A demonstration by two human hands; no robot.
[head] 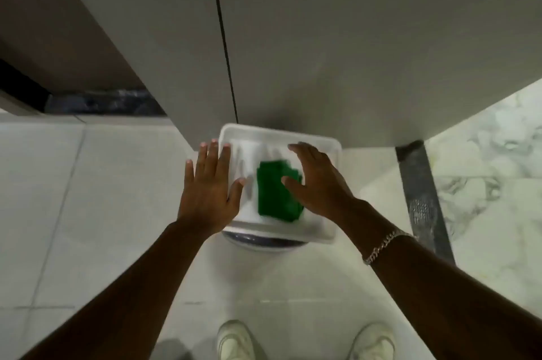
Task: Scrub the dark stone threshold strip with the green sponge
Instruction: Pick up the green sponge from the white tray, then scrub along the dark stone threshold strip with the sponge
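Here both hands, left (209, 183) and right (318, 180), hover spread (fingers splayed) over the green sponge (274, 198).

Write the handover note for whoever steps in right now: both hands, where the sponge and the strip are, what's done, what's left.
Left hand: open, fingers spread, over the white tub's left rim, holding nothing.
Right hand: open, reaching into the tub, thumb at the green sponge; no grip closed yet.
Sponge lies inside the tub, on the floor against the grey wall panel.
Dark stone strip runs along the floor to the right, apart from the tub.
Done: nothing on the strip.
Left: take the sponge, scrub the strip.
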